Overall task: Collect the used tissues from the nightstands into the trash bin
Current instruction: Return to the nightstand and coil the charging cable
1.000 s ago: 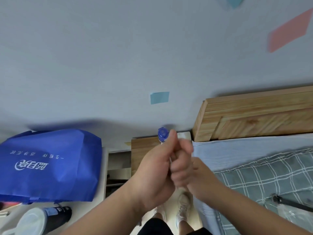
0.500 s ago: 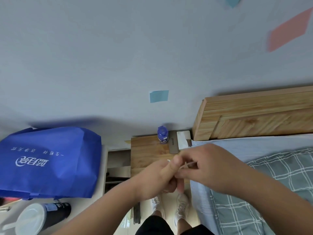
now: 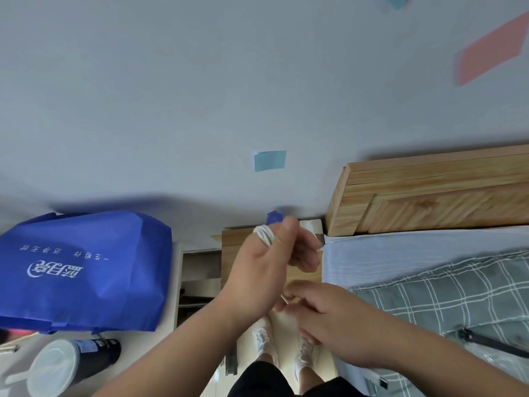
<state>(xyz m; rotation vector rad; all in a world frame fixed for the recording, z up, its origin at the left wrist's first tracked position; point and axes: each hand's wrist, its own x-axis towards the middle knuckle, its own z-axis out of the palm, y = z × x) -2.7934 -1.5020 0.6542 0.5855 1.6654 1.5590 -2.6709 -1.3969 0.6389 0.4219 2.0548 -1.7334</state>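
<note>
Holding a coil of white cord [image 3: 264,235] looped around the fingers of my left hand [image 3: 259,277], I keep that grip closed on the coil, raised over the wooden nightstand [image 3: 233,245]. My right hand [image 3: 323,313] sits lower and nearer me, fingers curled, pinching what looks like a thin pale strand; whether it joins the coil is hard to make out. Nightstand: only its left part and back edge show, the rest covered by my hands. Blue bottle cap [image 3: 274,217]: visible at the back of the nightstand by the wall, body hidden behind my left hand. White flat item [image 3: 312,224]: just right of the cap, partly hidden, kind not legible. Used tissues and trash bin: I cannot find either in view. Bed [image 3: 400,253]: right of the nightstand, pale sheet, grey checked cover [image 3: 446,293], wooden headboard [image 3: 429,193] against the wall, cut off by the right edge. Black strap-like object [image 3: 486,340]: on the cover, partly out of frame. Blue fabric bag [image 3: 86,270]: on the white worktop [image 3: 134,348] at left, white lettering. Dark tumbler [image 3: 71,361]: lying on its side on that worktop, pale lid toward me. White shoes [image 3: 264,339]: on the floor below my hands.
</note>
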